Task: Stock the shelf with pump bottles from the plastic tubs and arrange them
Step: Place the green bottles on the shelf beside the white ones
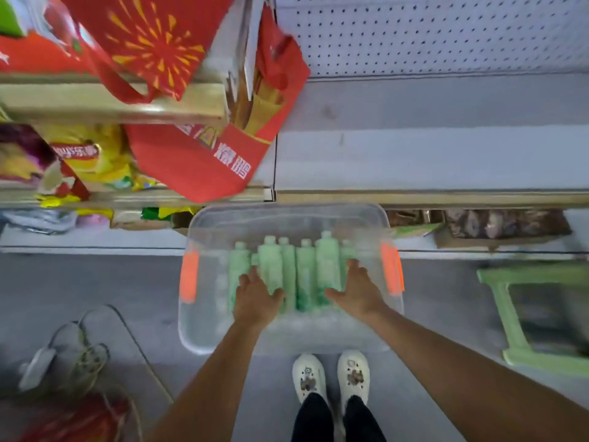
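Note:
A clear plastic tub [204, 330] with orange latches sits on the floor in front of the shelving. Several pale green pump bottles [306, 269] lie side by side inside it. My left hand [255, 298] hovers over the left bottles with fingers spread, holding nothing. My right hand [358, 291] is spread over the right bottles, also holding nothing. Whether the palms touch the bottles I cannot tell; the frame is blurred. A white shelf board [430, 154] with a pegboard back lies bare above the tub.
Red gift bags [197, 154] and yellow snack packs [89, 154] fill the left shelves. A green plastic stool [522, 352] stands to the right. White shoes [331, 378] are just behind the tub. A cable and bags lie on the floor at left [73, 355].

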Action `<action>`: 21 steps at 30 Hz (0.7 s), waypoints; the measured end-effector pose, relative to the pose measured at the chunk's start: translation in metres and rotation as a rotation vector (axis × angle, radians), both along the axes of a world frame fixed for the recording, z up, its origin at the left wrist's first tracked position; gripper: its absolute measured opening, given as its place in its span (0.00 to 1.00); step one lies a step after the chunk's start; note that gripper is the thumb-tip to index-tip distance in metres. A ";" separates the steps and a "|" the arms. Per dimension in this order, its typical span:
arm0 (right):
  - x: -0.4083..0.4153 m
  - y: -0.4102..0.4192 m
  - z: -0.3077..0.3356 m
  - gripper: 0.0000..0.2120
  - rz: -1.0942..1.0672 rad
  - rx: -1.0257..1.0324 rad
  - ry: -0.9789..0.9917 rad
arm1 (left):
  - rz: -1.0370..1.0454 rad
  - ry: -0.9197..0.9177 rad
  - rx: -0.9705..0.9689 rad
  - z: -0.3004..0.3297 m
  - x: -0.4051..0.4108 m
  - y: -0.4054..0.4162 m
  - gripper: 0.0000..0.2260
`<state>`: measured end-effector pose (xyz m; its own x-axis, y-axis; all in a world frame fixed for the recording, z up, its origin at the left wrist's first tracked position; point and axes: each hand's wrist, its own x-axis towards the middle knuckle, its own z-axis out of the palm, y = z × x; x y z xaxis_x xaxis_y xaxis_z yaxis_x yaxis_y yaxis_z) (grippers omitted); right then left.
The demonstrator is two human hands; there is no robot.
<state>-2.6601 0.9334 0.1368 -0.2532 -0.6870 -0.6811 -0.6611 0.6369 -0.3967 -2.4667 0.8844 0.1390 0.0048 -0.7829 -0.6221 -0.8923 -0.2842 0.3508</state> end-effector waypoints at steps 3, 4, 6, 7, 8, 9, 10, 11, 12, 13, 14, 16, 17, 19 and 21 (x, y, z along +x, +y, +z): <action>0.011 -0.022 -0.037 0.49 -0.021 0.030 0.083 | 0.026 -0.076 -0.017 -0.033 -0.001 -0.009 0.40; 0.015 -0.027 -0.046 0.51 -0.024 0.042 0.102 | 0.007 -0.117 -0.016 -0.041 -0.004 -0.011 0.42; 0.022 -0.035 -0.061 0.56 -0.013 0.074 0.169 | -0.049 -0.193 -0.012 -0.054 -0.010 -0.013 0.46; 0.025 -0.036 -0.067 0.56 -0.012 0.089 0.214 | -0.068 -0.222 -0.012 -0.060 -0.013 -0.012 0.48; 0.028 -0.037 -0.073 0.56 -0.015 0.097 0.253 | -0.073 -0.242 -0.014 -0.065 -0.015 -0.012 0.49; 0.030 -0.038 -0.076 0.55 -0.021 0.093 0.281 | -0.068 -0.255 -0.018 -0.070 -0.017 -0.011 0.49; 0.031 -0.039 -0.079 0.53 -0.035 0.082 0.295 | -0.061 -0.254 -0.024 -0.073 -0.017 -0.012 0.49; 0.031 -0.040 -0.081 0.51 -0.052 0.075 0.291 | -0.058 -0.242 -0.026 -0.074 -0.016 -0.013 0.48; 0.030 -0.041 -0.081 0.48 -0.072 0.079 0.269 | -0.057 -0.223 -0.017 -0.072 -0.014 -0.014 0.47; 0.028 -0.041 -0.080 0.47 -0.093 0.088 0.229 | -0.050 -0.194 0.002 -0.069 -0.012 -0.015 0.45; 0.025 -0.040 -0.079 0.46 -0.121 0.102 0.170 | -0.029 -0.149 0.022 -0.065 -0.010 -0.013 0.44; 0.019 -0.037 -0.072 0.46 -0.206 0.105 0.015 | 0.047 -0.023 0.038 -0.054 -0.007 -0.007 0.41; 0.017 -0.033 -0.067 0.46 -0.260 0.083 -0.073 | 0.101 0.055 0.034 -0.046 -0.005 -0.002 0.39; 0.016 -0.020 -0.050 0.39 -0.392 0.017 -0.262 | 0.217 0.225 0.015 -0.028 -0.004 0.010 0.33; 0.016 -0.006 -0.029 0.33 -0.468 -0.033 -0.417 | 0.292 0.361 0.006 -0.005 -0.003 0.019 0.30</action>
<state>-2.6445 0.9274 0.1075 -0.2500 -0.5900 -0.7677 -0.1010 0.8045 -0.5854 -2.4700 0.9038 0.1341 0.0070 -0.7776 -0.6288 -0.5955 -0.5084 0.6221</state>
